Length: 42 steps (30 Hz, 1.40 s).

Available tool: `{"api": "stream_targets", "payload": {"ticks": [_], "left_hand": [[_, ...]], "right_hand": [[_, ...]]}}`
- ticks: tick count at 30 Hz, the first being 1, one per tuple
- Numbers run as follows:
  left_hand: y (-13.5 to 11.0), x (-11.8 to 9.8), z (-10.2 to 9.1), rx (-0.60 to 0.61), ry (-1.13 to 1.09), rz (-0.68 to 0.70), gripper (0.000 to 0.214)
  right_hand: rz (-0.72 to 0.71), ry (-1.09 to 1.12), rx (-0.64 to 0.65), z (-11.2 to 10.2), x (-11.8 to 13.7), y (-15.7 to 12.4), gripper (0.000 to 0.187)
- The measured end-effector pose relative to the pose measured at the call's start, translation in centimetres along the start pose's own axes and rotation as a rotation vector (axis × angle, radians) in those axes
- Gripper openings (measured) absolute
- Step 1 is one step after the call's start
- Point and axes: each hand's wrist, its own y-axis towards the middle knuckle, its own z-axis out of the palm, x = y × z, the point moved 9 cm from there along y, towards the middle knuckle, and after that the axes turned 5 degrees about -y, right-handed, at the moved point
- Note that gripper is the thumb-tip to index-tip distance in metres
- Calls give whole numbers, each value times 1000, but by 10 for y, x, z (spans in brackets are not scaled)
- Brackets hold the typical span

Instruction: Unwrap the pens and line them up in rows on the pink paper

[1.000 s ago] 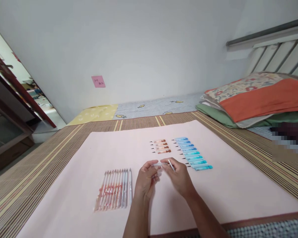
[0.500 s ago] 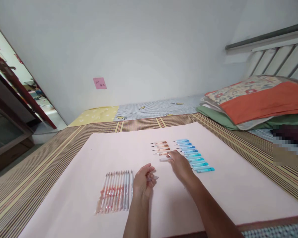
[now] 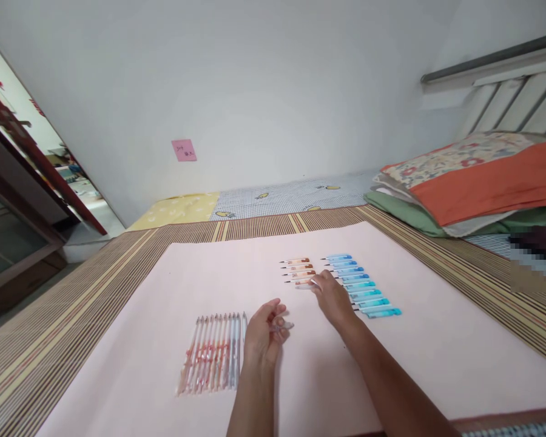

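My right hand [image 3: 331,297] reaches to the near end of a short row of brown-capped pen refills [image 3: 298,271] and holds one refill [image 3: 304,285] down beside it. My left hand [image 3: 264,332] rests on the pink sheet [image 3: 155,315], fingers curled round a clear pen cap [image 3: 282,326]. To its left lies a row of several clear pen barrels [image 3: 213,353]. A row of several blue-capped refills [image 3: 359,285] lies just right of my right hand.
The pink sheet covers a striped mat [image 3: 50,315] on a bed. Folded blankets and a pillow [image 3: 477,182] are stacked at the far right. A white wall with a pink note [image 3: 184,150] stands behind. A doorway [image 3: 22,182] opens at the left.
My hands were together pulling a pen apart. My right hand has carried the refill away to the brown row, while my left hand has dropped back with the clear cap.
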Motion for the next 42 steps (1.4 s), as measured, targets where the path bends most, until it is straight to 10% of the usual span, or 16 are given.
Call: {"api": "stream_targets", "payload": {"ticks": [32,42], "left_hand": [[-3,8,4,17,19,-3,4],[-3,8,7,45,-3,-14,8]], "right_hand": [[-53,-138,-119,-1,10,-3,13],[253,794,-397,-55,-35,-8,57]]}}
